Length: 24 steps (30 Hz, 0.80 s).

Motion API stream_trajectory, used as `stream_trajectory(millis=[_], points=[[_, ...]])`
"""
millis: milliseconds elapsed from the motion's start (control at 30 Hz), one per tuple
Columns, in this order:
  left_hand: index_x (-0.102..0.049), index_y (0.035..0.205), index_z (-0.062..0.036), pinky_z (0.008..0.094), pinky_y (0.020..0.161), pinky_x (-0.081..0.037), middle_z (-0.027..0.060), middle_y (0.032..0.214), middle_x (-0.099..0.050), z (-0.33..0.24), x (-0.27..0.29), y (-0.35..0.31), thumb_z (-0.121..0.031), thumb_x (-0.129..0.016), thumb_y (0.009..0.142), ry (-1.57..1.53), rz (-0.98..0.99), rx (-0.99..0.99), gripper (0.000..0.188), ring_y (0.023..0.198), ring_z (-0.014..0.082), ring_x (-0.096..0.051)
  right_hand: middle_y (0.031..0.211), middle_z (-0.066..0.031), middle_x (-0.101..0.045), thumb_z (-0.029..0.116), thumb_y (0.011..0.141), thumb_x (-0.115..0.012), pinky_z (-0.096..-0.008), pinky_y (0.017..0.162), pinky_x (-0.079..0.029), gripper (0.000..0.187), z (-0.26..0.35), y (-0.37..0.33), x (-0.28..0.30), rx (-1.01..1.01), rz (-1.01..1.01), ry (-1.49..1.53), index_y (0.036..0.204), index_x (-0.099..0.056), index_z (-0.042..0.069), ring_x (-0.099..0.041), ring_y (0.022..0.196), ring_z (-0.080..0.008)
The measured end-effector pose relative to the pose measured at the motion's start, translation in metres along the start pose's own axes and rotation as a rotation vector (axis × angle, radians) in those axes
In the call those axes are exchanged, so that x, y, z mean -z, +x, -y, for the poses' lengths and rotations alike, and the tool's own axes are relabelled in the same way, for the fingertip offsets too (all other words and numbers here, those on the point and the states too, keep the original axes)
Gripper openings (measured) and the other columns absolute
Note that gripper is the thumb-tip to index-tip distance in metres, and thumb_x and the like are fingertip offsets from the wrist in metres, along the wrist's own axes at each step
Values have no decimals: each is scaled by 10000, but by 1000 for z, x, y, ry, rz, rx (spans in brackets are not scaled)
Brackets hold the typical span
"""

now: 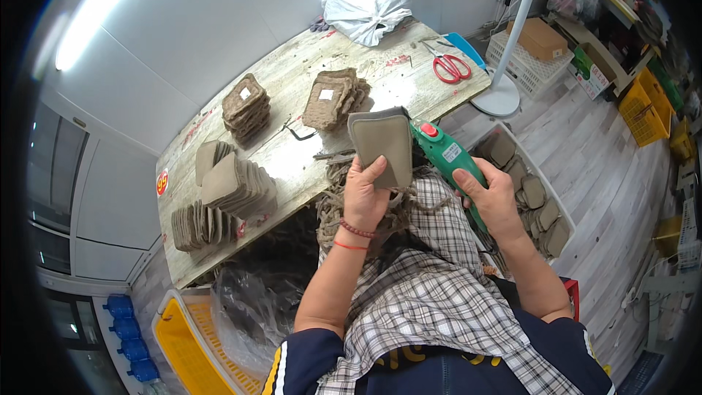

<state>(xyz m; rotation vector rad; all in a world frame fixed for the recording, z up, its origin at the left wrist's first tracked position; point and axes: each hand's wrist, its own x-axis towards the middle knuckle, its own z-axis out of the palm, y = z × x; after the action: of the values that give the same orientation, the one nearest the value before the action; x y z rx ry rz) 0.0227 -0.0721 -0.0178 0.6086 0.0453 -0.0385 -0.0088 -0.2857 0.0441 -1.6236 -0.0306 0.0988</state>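
My left hand [364,201] grips a grey-brown fabric pad [383,148], roughly rectangular with rounded corners, thumb on its face. Wrapped in my right hand [494,199] is a green handheld electric cutter [447,151] with a red button. The cutter's head end lies at the pad's right edge; the blade itself is hidden. Below the pad, fabric strip scraps [333,208] hang tangled over my checked apron [439,289]. On the table to the left stand a fanned stack of similar pads [238,184] and a row of upright ones [199,228].
The worn table [292,168] also bears two brown rough-edged stacks [246,106], red-handled scissors [451,68] and a white plastic bag [365,11]. A white bin [561,201] of pads stands right. A fan [515,29] rises behind it; a yellow crate [179,336] sits lower left.
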Motion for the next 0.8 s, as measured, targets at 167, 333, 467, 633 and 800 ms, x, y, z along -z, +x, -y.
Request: stream_trajectory(millis=[167,333,467,633,800], points=[[-560,1213,-11,335,857,-545,96,1110,-660,-37,16,5,42,-614,870,243,86,75,351,982,183,-653,760,-7,-616,344,862,-723,-230,593,-443,438,2,-4,27,-16,107,-134,1098,-641,-16,-533,648,-60],[-529,1265,15,320,844,-547,94,1111,-657,-60,22,7,65,-612,852,467,110,196,425,968,165,-653,825,-41,-674,339,842,-739,-259,685,-487,433,-6,-7,36,43,141,-295,1109,-645,11,-600,740,-91],[-552,1229,19,298,826,-537,77,1085,-664,-61,21,2,83,-612,836,550,91,300,402,943,146,-648,839,-58,-690,352,832,-743,-264,696,-494,440,-10,-11,31,73,120,-390,1112,-651,25,-624,751,-103],[-566,1213,28,286,830,-526,71,1072,-666,-52,26,-6,71,-634,828,556,60,378,393,926,139,-644,812,-53,-685,373,840,-730,-263,678,-494,434,-22,-6,20,15,126,-366,1098,-659,31,-625,720,-107],[-560,1228,9,284,839,-523,68,1080,-662,-63,21,-12,80,-610,836,631,63,475,402,933,136,-642,752,-18,-633,373,858,-714,-242,588,-470,429,-23,3,19,-99,229,-162,1067,-663,1,-567,651,-70]])
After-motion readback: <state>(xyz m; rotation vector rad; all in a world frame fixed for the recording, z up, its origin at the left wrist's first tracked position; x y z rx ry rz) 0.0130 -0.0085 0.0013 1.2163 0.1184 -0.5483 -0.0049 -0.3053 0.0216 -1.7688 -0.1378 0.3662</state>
